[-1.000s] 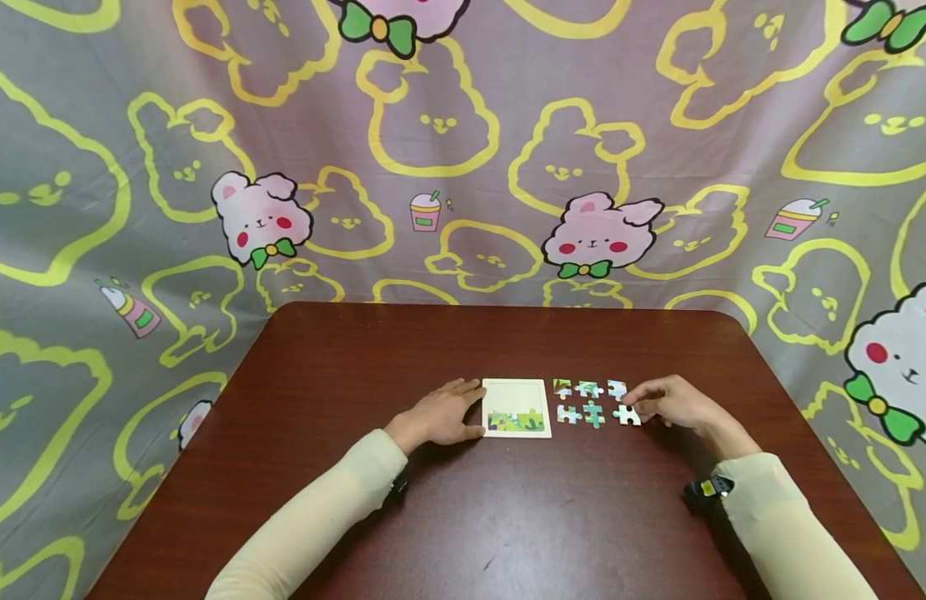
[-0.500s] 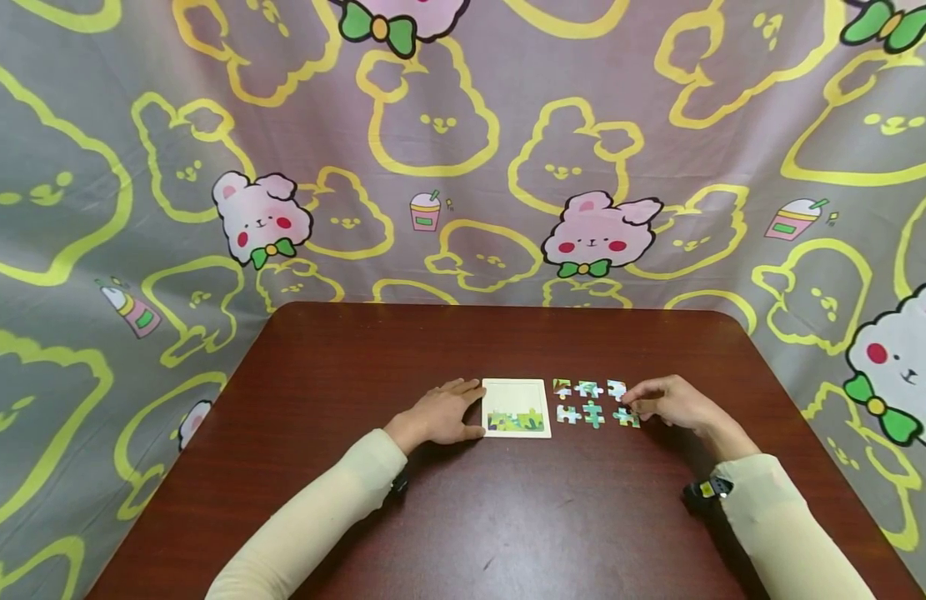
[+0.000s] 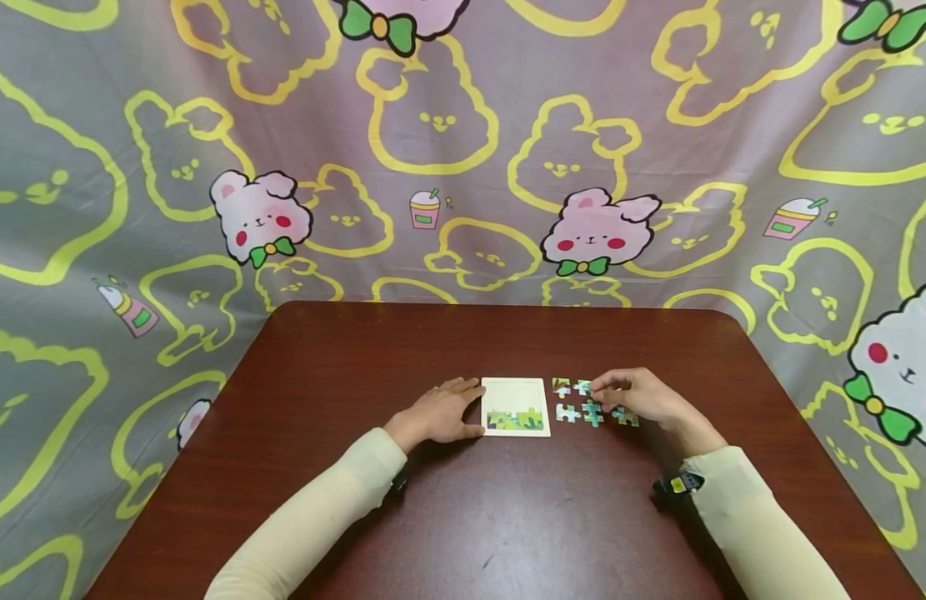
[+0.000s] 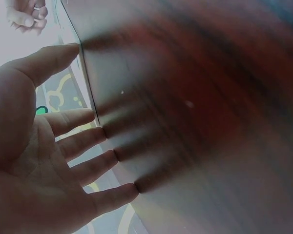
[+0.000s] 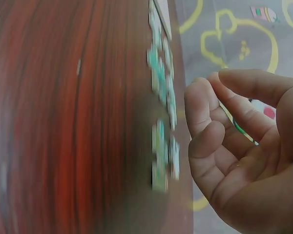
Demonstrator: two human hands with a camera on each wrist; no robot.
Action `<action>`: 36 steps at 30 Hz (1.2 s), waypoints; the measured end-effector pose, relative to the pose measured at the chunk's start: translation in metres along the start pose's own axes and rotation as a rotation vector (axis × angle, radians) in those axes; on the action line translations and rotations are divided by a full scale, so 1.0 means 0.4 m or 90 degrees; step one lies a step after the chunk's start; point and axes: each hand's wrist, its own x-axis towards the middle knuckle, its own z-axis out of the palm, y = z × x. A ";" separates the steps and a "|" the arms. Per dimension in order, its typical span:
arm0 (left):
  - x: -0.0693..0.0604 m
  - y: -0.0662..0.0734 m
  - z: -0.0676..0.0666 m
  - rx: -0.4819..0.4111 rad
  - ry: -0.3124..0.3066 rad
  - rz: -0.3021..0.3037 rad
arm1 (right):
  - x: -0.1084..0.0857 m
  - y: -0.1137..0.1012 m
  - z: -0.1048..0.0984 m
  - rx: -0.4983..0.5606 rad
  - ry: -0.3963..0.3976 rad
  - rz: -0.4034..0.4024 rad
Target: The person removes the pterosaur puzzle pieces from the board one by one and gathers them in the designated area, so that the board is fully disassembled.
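Spread fingers of my left hand (image 3: 442, 412) (image 4: 44, 151) rest along the left edge of a pale square board (image 3: 513, 393), whose lower part holds a strip of green and yellow picture. Right of the board lie several loose puzzle pieces (image 3: 568, 412) in two rows. Over the right-hand part of them hovers my right hand (image 3: 646, 396) (image 5: 239, 141), fingers loosely curled and thumb tip close to the index fingertip, with no piece visible between them. That hand hides the upper right piece in the head view; in the right wrist view the pieces (image 5: 158, 73) lie beside it.
The brown table (image 3: 342, 358) reaches back to a hanging grey cloth (image 3: 463, 192) printed with yellow outlines and rabbit heads. Dark devices are strapped at both wrists, partly under the sleeves.
My right hand has moved left from the rightmost pieces to above the middle ones. The lower right piece went from mostly pale to greener. My left hand has stayed at the board.
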 end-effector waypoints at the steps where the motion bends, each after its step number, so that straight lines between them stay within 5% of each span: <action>1: 0.001 0.000 0.000 0.001 0.001 0.000 | 0.005 -0.007 0.008 -0.001 -0.003 -0.003; 36: 0.019 0.008 -0.014 -0.006 -0.005 -0.014 | 0.097 -0.160 0.187 0.033 -0.067 -0.091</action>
